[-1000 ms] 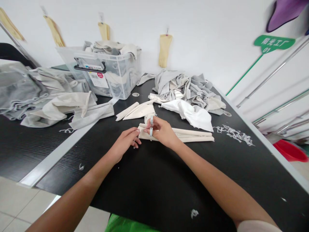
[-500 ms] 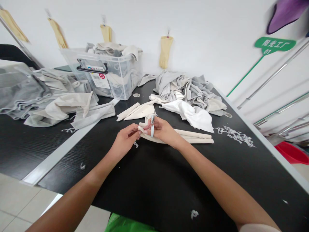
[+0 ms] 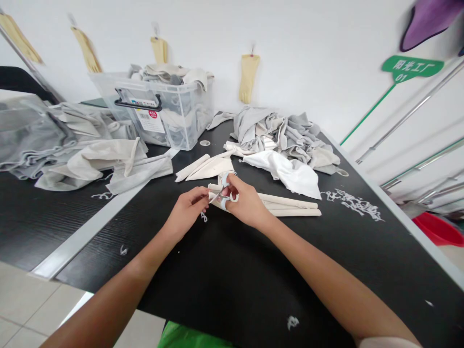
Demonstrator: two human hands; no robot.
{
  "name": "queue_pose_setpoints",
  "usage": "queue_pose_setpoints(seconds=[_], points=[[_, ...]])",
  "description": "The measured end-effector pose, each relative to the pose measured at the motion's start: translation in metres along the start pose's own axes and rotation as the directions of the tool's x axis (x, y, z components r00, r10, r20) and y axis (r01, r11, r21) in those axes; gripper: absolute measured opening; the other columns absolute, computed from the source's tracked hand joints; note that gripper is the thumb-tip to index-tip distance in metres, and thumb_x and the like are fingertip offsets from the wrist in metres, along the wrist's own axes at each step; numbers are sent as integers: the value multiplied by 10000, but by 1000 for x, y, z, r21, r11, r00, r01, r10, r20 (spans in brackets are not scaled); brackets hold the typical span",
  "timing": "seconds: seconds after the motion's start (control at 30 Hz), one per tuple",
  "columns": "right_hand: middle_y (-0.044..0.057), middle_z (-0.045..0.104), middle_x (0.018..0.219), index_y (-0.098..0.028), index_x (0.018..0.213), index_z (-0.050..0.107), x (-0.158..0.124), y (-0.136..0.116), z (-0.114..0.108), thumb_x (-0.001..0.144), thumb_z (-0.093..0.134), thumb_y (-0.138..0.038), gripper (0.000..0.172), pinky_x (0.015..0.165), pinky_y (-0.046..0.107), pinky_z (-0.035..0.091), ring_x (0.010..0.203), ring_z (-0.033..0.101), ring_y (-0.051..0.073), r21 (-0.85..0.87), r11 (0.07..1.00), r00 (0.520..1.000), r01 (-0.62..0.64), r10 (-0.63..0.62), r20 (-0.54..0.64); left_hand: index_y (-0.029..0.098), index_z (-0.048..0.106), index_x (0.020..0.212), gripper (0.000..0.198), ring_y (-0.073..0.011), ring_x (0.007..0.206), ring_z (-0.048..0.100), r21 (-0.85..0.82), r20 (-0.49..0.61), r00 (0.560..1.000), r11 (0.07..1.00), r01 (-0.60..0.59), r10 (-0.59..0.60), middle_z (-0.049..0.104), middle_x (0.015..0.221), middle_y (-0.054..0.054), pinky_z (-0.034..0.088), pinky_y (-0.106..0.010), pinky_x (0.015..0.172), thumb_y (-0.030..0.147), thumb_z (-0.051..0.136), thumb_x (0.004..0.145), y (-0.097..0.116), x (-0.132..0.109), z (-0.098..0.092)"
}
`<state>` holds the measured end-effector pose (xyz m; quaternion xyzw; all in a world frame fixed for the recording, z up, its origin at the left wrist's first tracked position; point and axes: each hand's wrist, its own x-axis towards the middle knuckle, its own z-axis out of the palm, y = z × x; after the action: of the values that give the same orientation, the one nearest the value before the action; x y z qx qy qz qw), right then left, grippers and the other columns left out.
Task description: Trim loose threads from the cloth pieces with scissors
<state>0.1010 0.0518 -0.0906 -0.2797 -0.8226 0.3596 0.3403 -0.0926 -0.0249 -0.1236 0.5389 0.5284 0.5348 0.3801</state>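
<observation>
A small pair of scissors (image 3: 225,200) with pale blue handles is in my right hand (image 3: 250,204), thumb and finger through the loops. Its blades point left, towards the fingertips of my left hand (image 3: 186,211). Those fingertips are pinched at the end of a cream cloth strip (image 3: 293,211), which runs behind my right hand and lies along the black table (image 3: 239,270). A short bit of thread (image 3: 203,217) hangs just below my left fingers. Exactly what lies between the blades is too small to make out.
Folded cream cloth (image 3: 212,168) and a white cloth piece (image 3: 284,171) lie beyond my hands, before a grey cloth heap (image 3: 275,128). A clear plastic bin (image 3: 188,137) full of cloth stands behind left. Thread scraps (image 3: 353,204) lie right; more grey cloth (image 3: 87,162) is left.
The scissors have swung from upright in my right hand to pointing left, with their handles apart. My left hand stays nearly in place at the cloth end.
</observation>
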Motion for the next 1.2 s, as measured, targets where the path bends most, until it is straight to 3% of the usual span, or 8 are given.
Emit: queue_pose_setpoints(seconds=[0.17, 0.33, 0.53, 0.73, 1.03, 1.2], points=[[-37, 557, 835, -252, 935, 504, -2, 0, 2, 718, 611, -71, 302, 693, 283, 401, 744, 535, 167, -129, 990, 997, 55, -61, -43, 247, 744, 1163, 271, -173, 901, 618, -48, 145, 989, 998, 49, -41, 715, 1065, -24, 457, -243, 731, 407, 699, 949, 11, -4, 1], [-8, 618, 930, -246, 967, 541, -4, -5, 3, 712, 588, -50, 325, 770, 295, 443, 820, 585, 178, -139, 985, 995, 97, -95, 26, 195, 751, 1009, 208, -194, 908, 648, -27, 66, 997, 999, -43, 45, 720, 1020, -45, 496, -291, 830, 385, 727, 927, 6, -1, 1], [-2, 696, 963, -258, 993, 521, 0, -11, -4, 790, 689, -170, 278, 782, 298, 514, 843, 660, 179, 108, 994, 1000, -11, 8, 25, 209, 789, 991, 182, -217, 971, 672, 46, -52, 992, 992, -117, 119, 741, 1025, -54, 499, -316, 898, 367, 720, 934, -2, 2, -6], [-1, 716, 923, -261, 959, 517, 4, -3, -7, 770, 747, -229, 300, 808, 317, 539, 839, 689, 196, 170, 981, 995, -93, 88, 37, 210, 772, 1052, 232, -219, 957, 681, 48, 0, 995, 994, -98, 98, 745, 1020, -53, 521, -312, 878, 407, 694, 958, 4, 0, -1], [-10, 640, 903, -264, 970, 517, -4, -13, -1, 717, 596, -78, 324, 775, 316, 454, 814, 600, 197, -132, 990, 998, 57, -56, 11, 216, 758, 1042, 236, -231, 991, 682, 67, 52, 991, 990, -126, 123, 745, 1076, -60, 532, -314, 873, 427, 696, 957, 7, -1, 0], [-14, 640, 909, -262, 953, 523, -6, -17, 1, 715, 584, -65, 315, 762, 298, 461, 805, 601, 180, -47, 997, 997, 54, -51, 64, 202, 776, 1056, 264, -244, 982, 690, 58, 67, 986, 986, -159, 155, 763, 1083, -80, 536, -338, 896, 434, 692, 961, 9, -1, -1]])
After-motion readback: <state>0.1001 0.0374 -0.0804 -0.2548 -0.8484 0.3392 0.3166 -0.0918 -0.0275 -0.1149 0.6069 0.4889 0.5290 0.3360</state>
